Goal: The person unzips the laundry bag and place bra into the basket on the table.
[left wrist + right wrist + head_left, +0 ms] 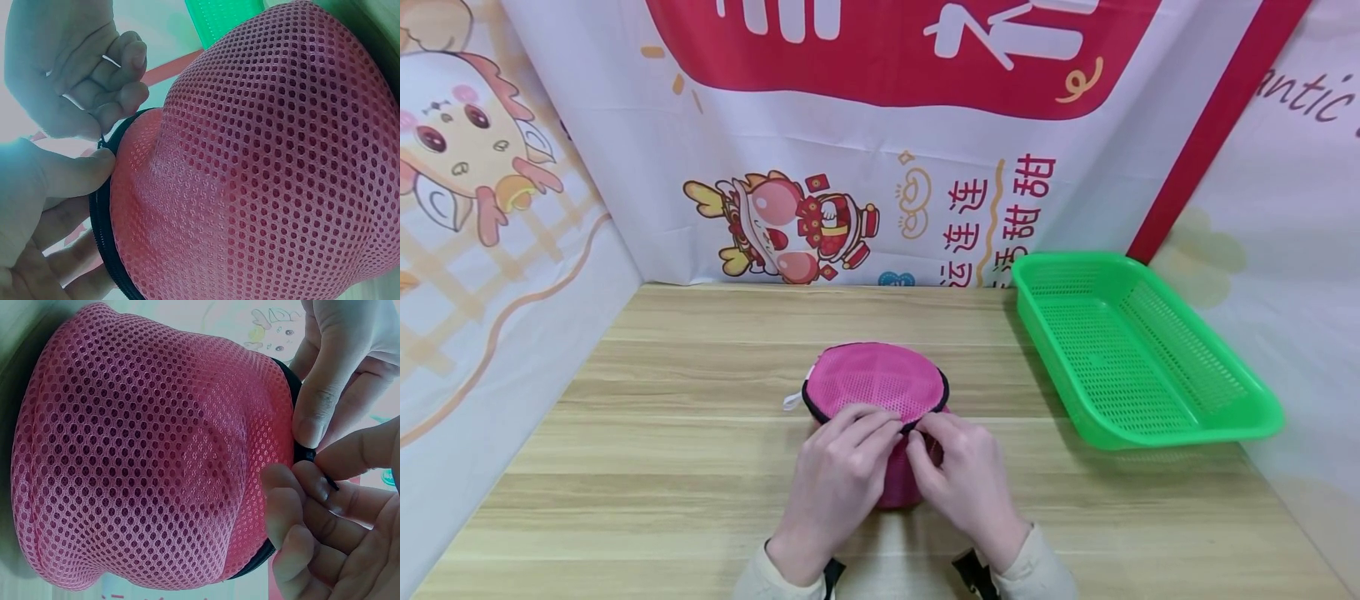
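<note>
Here, both hands (842, 471) (964, 471), fingers curled, pinch the pink bag's (880, 382) zipper (104, 231), partly hiding it.

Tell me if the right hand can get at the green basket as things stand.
Likely yes: nothing visible stands between the right hand and the green basket. That hand pinches the black zipper of the pink mesh bag, though, so it would probably have to let go first.

A person's two plain long sleeves, the left sleeve (778, 581) and right sleeve (1036, 571), are pale cream and end at the wrists. Beside each cuff's inner edge shows a black strap: left strap (833, 573), right strap (976, 575).
</note>
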A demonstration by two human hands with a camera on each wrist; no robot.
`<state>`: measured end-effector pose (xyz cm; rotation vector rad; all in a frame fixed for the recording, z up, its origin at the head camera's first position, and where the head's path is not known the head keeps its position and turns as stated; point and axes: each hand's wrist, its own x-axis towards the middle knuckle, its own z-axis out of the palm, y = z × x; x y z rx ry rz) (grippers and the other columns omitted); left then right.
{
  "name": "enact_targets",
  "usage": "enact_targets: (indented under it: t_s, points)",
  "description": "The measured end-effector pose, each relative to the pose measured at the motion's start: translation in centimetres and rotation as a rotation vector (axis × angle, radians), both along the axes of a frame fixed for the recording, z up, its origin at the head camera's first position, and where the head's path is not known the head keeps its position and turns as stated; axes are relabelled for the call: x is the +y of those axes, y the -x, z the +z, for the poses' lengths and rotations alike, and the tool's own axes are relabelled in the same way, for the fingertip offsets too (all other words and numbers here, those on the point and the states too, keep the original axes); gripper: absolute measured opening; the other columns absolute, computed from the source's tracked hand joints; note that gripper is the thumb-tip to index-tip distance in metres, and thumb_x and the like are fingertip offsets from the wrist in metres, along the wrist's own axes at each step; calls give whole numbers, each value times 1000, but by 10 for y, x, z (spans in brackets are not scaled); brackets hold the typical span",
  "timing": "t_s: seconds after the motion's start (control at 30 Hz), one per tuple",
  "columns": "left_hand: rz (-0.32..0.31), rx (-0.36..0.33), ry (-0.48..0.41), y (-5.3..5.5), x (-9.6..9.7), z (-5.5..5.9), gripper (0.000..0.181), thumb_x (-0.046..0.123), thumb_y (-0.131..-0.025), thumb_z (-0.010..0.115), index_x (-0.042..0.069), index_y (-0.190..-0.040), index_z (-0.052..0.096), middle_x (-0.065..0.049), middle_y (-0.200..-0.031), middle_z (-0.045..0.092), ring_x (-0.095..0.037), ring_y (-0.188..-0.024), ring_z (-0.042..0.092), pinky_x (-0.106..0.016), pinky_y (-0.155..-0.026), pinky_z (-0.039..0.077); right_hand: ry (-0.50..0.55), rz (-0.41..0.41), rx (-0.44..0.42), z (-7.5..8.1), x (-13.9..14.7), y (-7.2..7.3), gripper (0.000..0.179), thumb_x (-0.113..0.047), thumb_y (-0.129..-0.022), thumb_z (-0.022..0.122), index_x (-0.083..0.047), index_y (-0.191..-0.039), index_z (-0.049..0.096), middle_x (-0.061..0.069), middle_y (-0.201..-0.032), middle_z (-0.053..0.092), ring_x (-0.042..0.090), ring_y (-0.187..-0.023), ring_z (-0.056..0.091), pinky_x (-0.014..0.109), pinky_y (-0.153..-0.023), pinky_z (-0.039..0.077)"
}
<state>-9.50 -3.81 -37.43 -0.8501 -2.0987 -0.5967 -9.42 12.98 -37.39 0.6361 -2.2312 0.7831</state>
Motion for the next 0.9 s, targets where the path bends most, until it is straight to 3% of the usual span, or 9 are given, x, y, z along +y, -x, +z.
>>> enact_targets:
  t_s: [0.9]
  points:
    - [-15,4,-8,1,0,-1,21,-3,-77,75,5,-95,78,-5,-97,73,-20,-91,65,-31,-77,56,12,-65,3,-2,3,1,11,-9,-78,66,-16,-70,66,-10,-63,56,2,-51,48,18,-43,37]
